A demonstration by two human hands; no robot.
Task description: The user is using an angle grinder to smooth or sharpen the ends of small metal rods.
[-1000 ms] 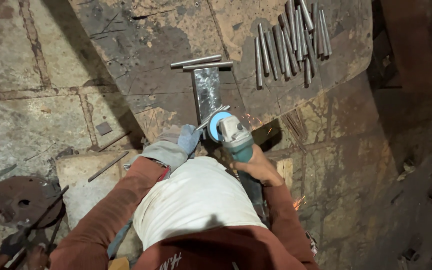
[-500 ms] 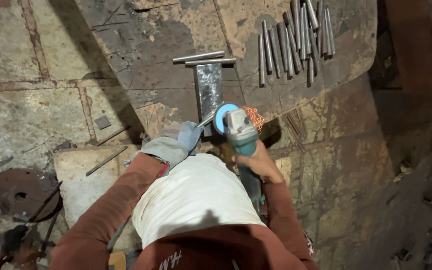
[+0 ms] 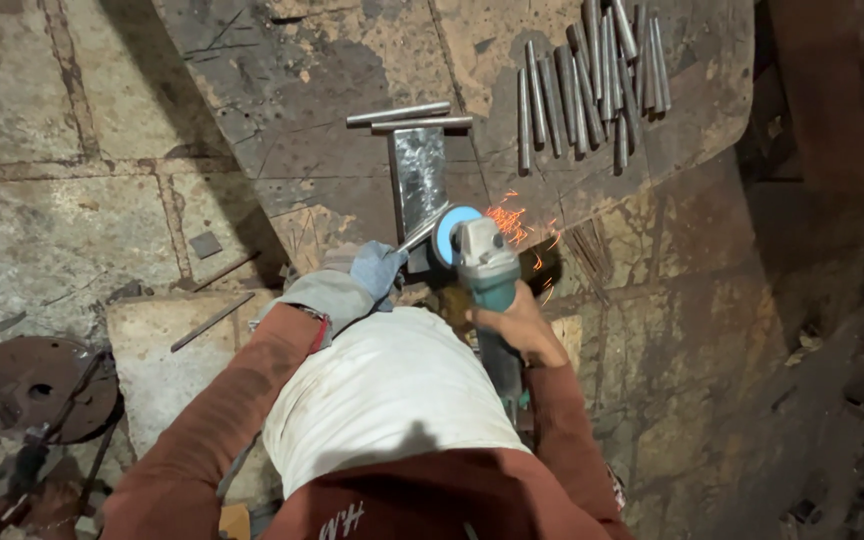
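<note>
A thin steel rod [image 3: 422, 232] is pinched in the gloved left hand [image 3: 377, 268] and steadied over the steel plate [image 3: 282, 90], its tip presented to the blue disc of the angle grinder [image 3: 477, 262], whose body is gripped by the bare right hand [image 3: 512, 325]; sparks [image 3: 512, 222] are thrown rightward, away from the body. Finished rods [image 3: 592, 80] are kept piled well apart.

There is just one view, worn on the person's head and looking almost straight down past the chest, close over the hands and the rusty steel work plate [image 3: 352, 90], with stone floor [image 3: 42, 220] around.
</note>
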